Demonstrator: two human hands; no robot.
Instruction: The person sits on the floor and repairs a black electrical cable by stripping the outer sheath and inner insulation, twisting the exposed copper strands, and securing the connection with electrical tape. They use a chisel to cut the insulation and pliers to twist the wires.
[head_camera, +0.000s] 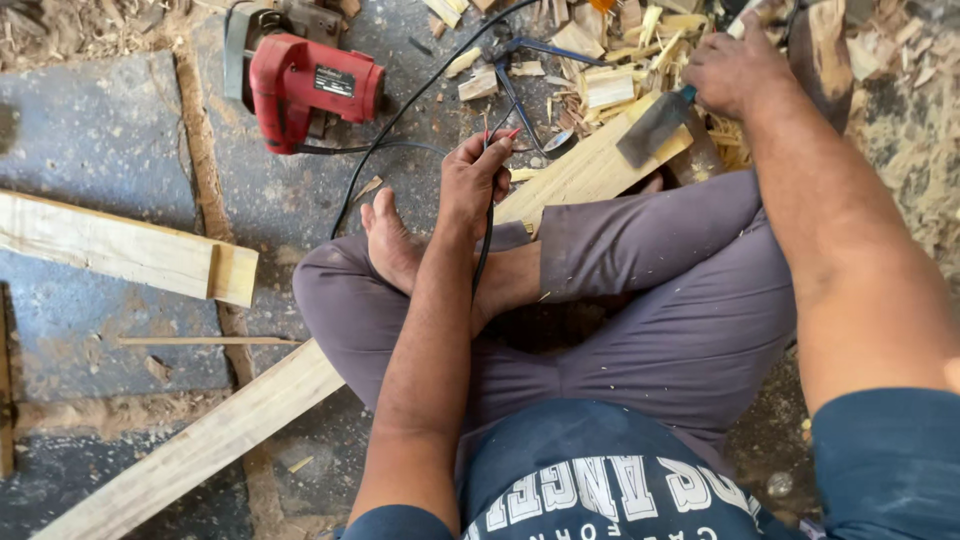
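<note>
Woodworker seated cross-legged on the floor, both hands occupied.

Left hand (472, 180) pinches a thin black cable (400, 115) with bared red wire ends just above the crossed feet; limp and light, best held near its tip. Right hand (735, 70) clenches the handle of a broad chisel (655, 127), blade resting on the long plank (300, 385); probably stiff, heavy, sharp-edged. Red power saw (310, 85) lies well apart.

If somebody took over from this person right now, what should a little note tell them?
Left hand: pinching a black cable with a red tip, above the crossed legs.
Right hand: gripping a chisel, blade resting on the long wooden plank.
The plank runs under the legs. A red power saw lies on the floor; wood chips are piled by the right hand.
Done: plenty of chips already cut. Left: cannot tell.
</note>
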